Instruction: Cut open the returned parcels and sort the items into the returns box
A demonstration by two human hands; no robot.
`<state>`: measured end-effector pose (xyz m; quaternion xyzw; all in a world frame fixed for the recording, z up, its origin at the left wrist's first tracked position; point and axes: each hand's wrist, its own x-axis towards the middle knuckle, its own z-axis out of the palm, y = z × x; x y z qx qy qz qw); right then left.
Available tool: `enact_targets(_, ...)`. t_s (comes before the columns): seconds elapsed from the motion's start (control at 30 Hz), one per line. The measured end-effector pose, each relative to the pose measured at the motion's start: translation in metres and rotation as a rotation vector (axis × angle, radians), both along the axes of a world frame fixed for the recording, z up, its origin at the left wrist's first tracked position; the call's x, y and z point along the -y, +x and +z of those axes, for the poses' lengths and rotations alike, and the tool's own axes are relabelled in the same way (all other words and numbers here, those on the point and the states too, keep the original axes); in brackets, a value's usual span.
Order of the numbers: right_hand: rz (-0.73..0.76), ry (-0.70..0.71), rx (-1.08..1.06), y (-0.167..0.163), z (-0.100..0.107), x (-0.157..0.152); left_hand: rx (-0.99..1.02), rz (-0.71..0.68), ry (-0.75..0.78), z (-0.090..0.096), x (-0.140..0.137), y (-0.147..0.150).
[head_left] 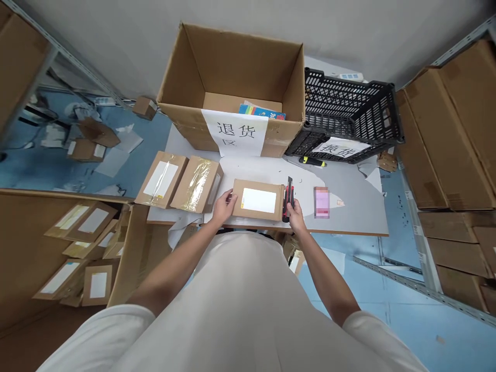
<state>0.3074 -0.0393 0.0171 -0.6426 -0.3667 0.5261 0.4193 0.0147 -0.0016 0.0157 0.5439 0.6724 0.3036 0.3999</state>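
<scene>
A cardboard box (238, 207) with a white label lies flat near the table's front edge. My left hand (225, 205) grips its left side, thumb on top and fingers curled at the edge. In my right hand (296, 216) is a red and black box cutter (288, 199), held upright in the picture along the box's right end. Its tip points toward the back of the table. Two more taped boxes stand left of my left hand: a labelled one (157, 199) and one with shiny tape (189, 201).
At the table's back stand a large open carton (182, 124) with a blue packet (258, 110) inside and a black plastic crate (349, 126). A yellow and black cutter (312, 161) and a blurred pink item (321, 202) lie at right. A bin (127, 258) of parcels is lower left.
</scene>
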Motion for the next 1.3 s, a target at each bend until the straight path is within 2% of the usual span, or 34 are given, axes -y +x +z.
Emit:
enact_targets(0.13, 0.027, -0.016, 0.074, -0.001, -0.007, 0.002, 0.032, -0.017, -0.090, -0.014, 0.009, 0.000)
enact_targets(0.3, 0.002, -0.025, 0.024, -0.003, -0.011, 0.009, 0.104, 0.016, -0.100, -0.030, 0.017, -0.002)
enact_targets(0.47, -0.035, -0.054, -0.004, -0.002, -0.014, 0.028, 0.238, 0.025, -0.168, -0.049, 0.036, -0.019)
enact_targets(0.57, -0.073, -0.116, -0.071, -0.004, -0.018, 0.044, 0.313, -0.029, -0.234, -0.062, 0.054, -0.028)
enact_targets(0.67, -0.094, -0.162, -0.061, -0.008, -0.022, 0.056, 0.386, -0.093, -0.271, -0.065, 0.066, -0.025)
enact_targets(0.83, -0.079, -0.159, -0.100, -0.009, -0.018, 0.056, 0.360, -0.046, -0.258, -0.047, 0.060, -0.017)
enact_targets(1.03, -0.053, 0.023, -0.146, -0.001, 0.012, 0.021, 0.057, -0.012, -0.030, -0.008, 0.030, -0.013)
enact_targets(1.17, 0.020, 0.059, 0.079, 0.001, 0.025, -0.011, -0.167, -0.040, 0.077, 0.010, 0.010, 0.003)
enact_targets(1.23, 0.033, 0.072, 0.188, 0.001, 0.029, -0.022, -0.243, -0.002, 0.185, 0.014, 0.005, 0.014)
enact_targets(1.3, 0.063, 0.106, 0.321, 0.002, 0.037, -0.031, -0.293, -0.080, 0.329, 0.014, 0.003, 0.023)
